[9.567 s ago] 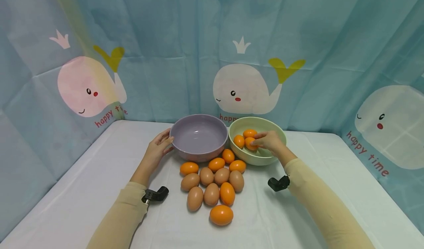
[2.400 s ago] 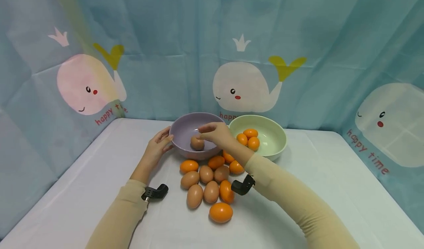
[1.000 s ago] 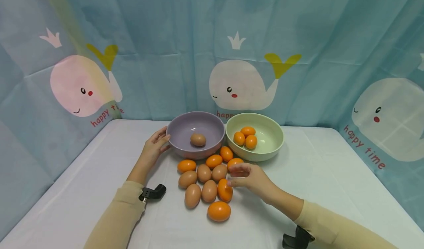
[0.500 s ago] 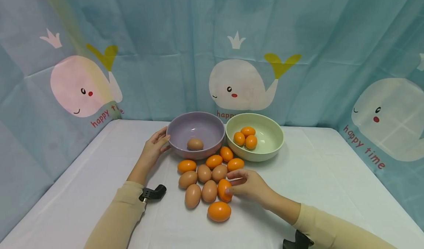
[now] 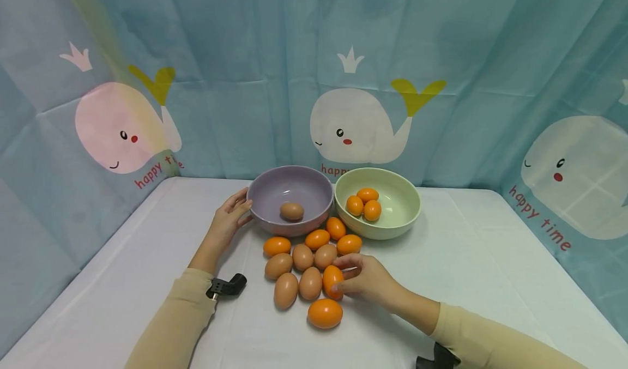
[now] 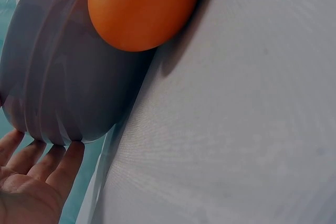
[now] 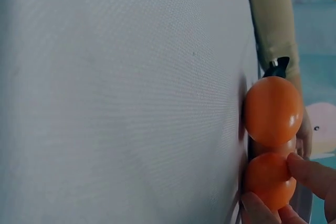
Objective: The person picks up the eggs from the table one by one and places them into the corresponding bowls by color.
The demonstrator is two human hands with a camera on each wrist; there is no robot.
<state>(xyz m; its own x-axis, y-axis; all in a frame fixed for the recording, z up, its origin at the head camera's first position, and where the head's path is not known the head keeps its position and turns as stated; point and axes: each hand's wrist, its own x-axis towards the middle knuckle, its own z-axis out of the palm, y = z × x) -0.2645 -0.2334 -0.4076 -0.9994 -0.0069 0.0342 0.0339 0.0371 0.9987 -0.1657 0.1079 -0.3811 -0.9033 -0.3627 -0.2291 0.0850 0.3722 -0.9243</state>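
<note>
My left hand (image 5: 227,222) rests with nearly straight fingers against the outer left side of the purple bowl (image 5: 265,192); in the left wrist view its fingertips touch the wall. One brown egg (image 5: 291,211) lies inside that bowl. My right hand (image 5: 368,279) pinches a glossy orange egg (image 5: 331,279) on the table between thumb and fingers, seen also in the right wrist view. In front of this egg lies another orange egg (image 5: 325,313). Brown eggs (image 5: 311,283) lie close on its left. Three orange eggs (image 5: 367,195) sit in the pale green bowl (image 5: 404,208).
More orange eggs (image 5: 317,239) lie just before the two bowls, which stand side by side. White cloth (image 5: 490,249) covers the table. A blue curtain (image 5: 245,113) with printed whales hangs along the back edge.
My right hand has let go of an orange egg in the green bowl, then a brown egg in the purple bowl, and come forward to an orange egg. The brown egg rocked slightly. My left hand stays put.
</note>
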